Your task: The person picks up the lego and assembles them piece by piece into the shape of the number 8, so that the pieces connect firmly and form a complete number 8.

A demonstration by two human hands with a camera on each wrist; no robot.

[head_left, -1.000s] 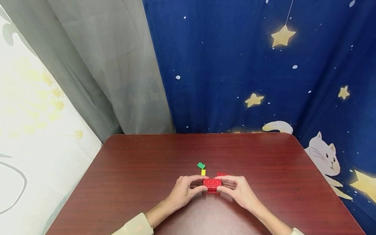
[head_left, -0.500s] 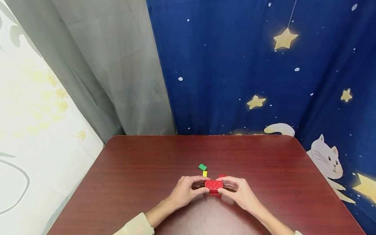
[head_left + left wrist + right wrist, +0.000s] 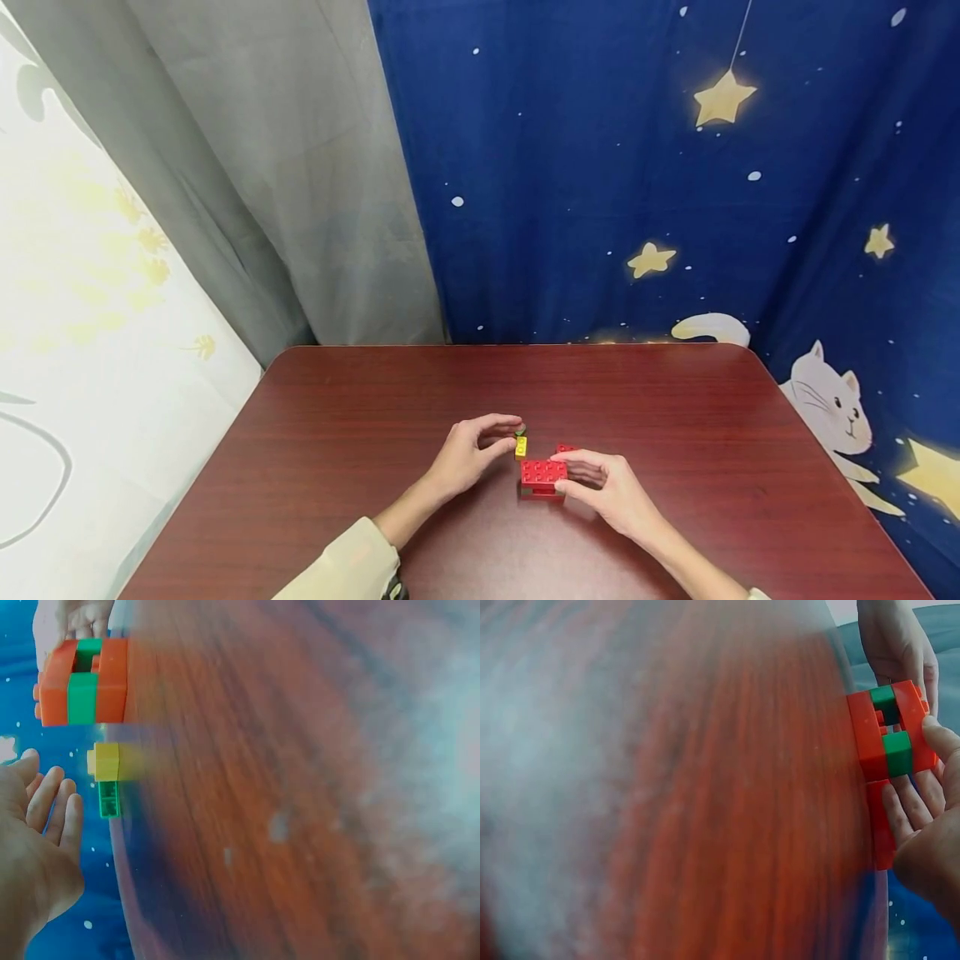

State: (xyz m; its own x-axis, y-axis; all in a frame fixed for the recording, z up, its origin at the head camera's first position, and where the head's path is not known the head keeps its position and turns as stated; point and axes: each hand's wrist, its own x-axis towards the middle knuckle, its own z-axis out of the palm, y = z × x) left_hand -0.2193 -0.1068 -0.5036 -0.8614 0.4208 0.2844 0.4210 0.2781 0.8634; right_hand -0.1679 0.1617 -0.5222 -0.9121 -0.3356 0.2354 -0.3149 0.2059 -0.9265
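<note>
A brick stack stands on the table before me: two red bricks with green bricks between them and a gap in the middle. My right hand grips its right end, thumb at the near side and fingers behind. To the left, my left hand has let its fingers stretch loosely beside a yellow brick, with nothing held. Behind the yellow one lies a small green brick, mostly hidden by the left fingertips in the head view.
Another red brick lies behind the stack, partly covered by my right fingers. The brown table ends at a far edge before a blue curtain with stars and a grey curtain.
My left hand has let go of the stack's left end and moved away to the back left, up to the yellow and green bricks. My right hand stays on the stack.
</note>
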